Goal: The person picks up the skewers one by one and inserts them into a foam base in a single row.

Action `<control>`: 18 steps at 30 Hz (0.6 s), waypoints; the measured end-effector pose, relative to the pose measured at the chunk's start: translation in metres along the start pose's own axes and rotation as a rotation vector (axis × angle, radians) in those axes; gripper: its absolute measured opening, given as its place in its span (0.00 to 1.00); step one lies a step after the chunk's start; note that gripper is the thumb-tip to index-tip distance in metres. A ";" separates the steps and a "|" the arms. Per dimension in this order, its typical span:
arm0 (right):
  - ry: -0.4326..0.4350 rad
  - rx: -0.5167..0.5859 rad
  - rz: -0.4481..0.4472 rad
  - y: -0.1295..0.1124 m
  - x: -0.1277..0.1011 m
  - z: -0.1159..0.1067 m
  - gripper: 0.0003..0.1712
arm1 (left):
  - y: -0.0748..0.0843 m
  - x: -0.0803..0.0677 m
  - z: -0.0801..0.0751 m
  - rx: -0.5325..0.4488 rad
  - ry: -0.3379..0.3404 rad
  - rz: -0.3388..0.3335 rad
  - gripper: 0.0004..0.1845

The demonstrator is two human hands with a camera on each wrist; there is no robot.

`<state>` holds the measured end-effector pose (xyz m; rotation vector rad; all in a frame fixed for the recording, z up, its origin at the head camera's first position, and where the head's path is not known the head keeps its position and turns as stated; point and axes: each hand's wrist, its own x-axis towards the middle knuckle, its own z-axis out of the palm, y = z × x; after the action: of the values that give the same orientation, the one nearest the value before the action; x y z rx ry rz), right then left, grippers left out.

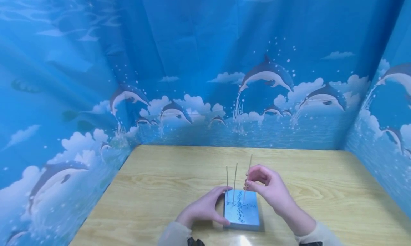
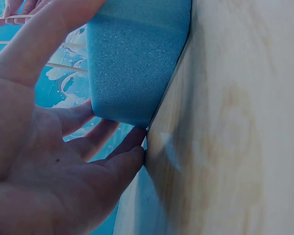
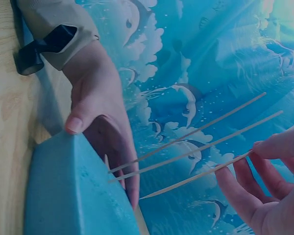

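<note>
A blue foam block (image 1: 248, 216) lies on the table, its top peppered with small dark holes. My left hand (image 1: 205, 207) holds it from the left, thumb at the near corner and fingers at the far side. Two thin wooden skewers stand in the foam: one skewer (image 1: 227, 178) at the left, another skewer (image 1: 236, 176) just right of it. Between thumb and fingertips my right hand (image 1: 273, 190) pinches a third skewer (image 3: 196, 177), tilted over the block. Whether its lower tip has entered the foam I cannot tell.
The wood-grain table (image 1: 160, 174) extends around the block. A blue curtain with dolphins (image 1: 199, 60) encloses the table at the back and both sides. Dark straps (image 3: 56, 41) sit at the wrists over light sleeves.
</note>
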<state>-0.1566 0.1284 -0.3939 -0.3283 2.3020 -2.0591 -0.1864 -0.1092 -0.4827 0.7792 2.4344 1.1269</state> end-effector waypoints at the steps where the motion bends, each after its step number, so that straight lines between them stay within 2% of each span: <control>1: -0.003 -0.005 -0.003 0.001 0.000 0.001 0.16 | 0.000 0.000 0.000 -0.004 0.001 0.001 0.60; 11: 0.004 -0.026 0.039 0.007 -0.001 0.010 0.16 | 0.000 -0.001 0.000 0.000 0.005 0.020 0.60; 18: -0.013 -0.026 0.024 0.011 -0.001 0.010 0.16 | -0.001 0.000 0.001 0.013 0.003 0.011 0.60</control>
<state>-0.1550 0.1195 -0.4060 -0.3123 2.3154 -2.0119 -0.1861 -0.1091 -0.4843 0.7968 2.4451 1.1184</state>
